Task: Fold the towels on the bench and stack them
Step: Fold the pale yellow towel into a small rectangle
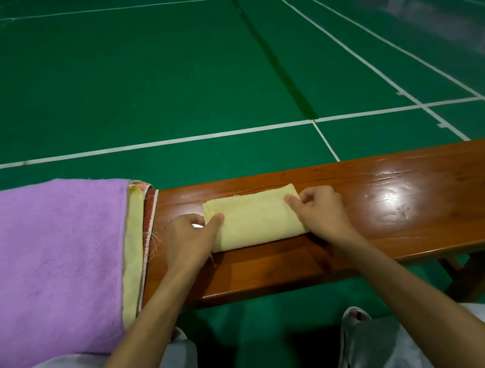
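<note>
Out on the middle of the wooden bench (391, 211) sits the folded yellow towel (255, 222), a small flat rectangle with its long side running left to right. Left hand (187, 239) has its thumb on top of the towel's left edge, other fingers tucked at the side, pinching it. Right hand (321, 217) does the same at the right edge, thumb on top and fingers curled by the far right corner. Just left of the left hand a big purple towel (45, 254) lies spread over the bench's left end, with a yellow layer (130, 274) and a red patterned cloth (150, 213) peeking out under it, so that side is crowded. Past the bench is green court floor (130, 75) with white lines (169, 141)
</note>
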The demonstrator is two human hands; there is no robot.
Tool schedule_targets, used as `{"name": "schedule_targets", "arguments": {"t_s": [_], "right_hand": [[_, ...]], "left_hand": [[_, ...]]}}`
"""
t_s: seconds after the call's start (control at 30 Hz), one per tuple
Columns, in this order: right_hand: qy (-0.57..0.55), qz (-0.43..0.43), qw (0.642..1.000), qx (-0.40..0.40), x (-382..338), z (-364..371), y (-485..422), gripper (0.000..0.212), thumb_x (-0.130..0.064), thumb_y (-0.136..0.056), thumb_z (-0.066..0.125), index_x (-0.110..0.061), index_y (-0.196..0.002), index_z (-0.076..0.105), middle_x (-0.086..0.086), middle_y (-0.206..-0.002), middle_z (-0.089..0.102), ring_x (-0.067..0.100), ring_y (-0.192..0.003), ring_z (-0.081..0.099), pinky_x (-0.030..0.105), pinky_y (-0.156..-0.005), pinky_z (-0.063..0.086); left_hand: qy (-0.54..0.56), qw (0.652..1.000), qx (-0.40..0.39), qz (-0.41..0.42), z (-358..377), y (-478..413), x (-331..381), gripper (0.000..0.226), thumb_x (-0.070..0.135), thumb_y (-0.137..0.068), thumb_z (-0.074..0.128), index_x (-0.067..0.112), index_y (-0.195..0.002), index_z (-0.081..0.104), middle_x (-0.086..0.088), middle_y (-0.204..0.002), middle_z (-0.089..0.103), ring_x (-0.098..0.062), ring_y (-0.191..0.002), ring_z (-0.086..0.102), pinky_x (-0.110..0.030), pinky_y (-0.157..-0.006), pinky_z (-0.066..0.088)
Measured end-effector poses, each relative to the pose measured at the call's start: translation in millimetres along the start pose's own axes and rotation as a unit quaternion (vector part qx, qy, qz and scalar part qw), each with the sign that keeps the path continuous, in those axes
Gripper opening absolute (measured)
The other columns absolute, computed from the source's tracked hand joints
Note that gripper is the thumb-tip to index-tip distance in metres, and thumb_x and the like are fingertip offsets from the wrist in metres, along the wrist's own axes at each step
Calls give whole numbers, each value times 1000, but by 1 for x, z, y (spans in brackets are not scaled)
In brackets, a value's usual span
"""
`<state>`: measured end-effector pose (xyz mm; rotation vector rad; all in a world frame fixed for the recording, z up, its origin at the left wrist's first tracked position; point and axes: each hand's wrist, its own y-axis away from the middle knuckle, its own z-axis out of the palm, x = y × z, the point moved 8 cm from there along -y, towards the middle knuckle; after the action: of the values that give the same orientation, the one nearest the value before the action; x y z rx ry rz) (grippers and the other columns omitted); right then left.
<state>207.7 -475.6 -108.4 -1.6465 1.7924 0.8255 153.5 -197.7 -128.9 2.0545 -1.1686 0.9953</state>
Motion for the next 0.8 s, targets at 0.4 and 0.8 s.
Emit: {"name": "schedule_targets", "arguments": {"t_s": [0.4,0.8], "right_hand": [[268,-323,901,114,-54,14,57,53,-43,-104,35,-9,-138,60,16,-148,55,33,-140,46,50,-109,45],[306,-224,923,-74,-9,45,34,74,-68,-97,0,-37,-163,10,-9,-172,5,20,-159,-4,51,-128,7]], "left_hand": [[-350,863,-15,365,60,70,50,60,47,-110,10,21,-163,24,-7,-170,18,-29,-160,4,-53,-129,11],[-351,899,-48,258,39,39,24,69,58,-104,2,26,-165,13,4,-171,6,-23,-160,0,-48,-129,6]]}}
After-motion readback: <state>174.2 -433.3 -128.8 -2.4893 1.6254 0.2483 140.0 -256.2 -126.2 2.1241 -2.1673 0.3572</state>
